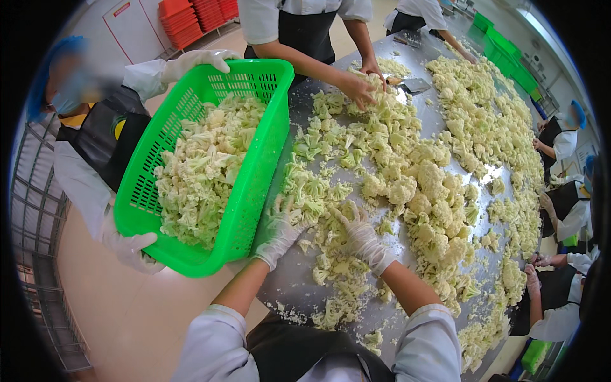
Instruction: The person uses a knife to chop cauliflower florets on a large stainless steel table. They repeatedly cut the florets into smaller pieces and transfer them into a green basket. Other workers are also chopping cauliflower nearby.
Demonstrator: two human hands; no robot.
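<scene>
Cut cauliflower florets (318,184) lie in heaps and loose crumbs across a shiny metal table (286,280). My left hand (280,233), in a thin clear glove, rests against the florets by the table's left edge, fingers apart. Opposite it, my right hand (365,241), gloved the same way, reaches into a small pile of cauliflower (337,245) with its fingers spread. Neither hand visibly grips a piece. Just left of my left hand, a green slotted basket (219,258) full of cauliflower pieces (207,172) is held tilted beside the table by a co-worker's white-gloved hands (130,245).
Across the table, another person's bare hands (359,86) handle florets near a metal blade (415,85). More workers stand along the right side, beyond a long heap of cauliflower (490,121). Green crates (503,51) and stacked red crates (180,22) stand at the back.
</scene>
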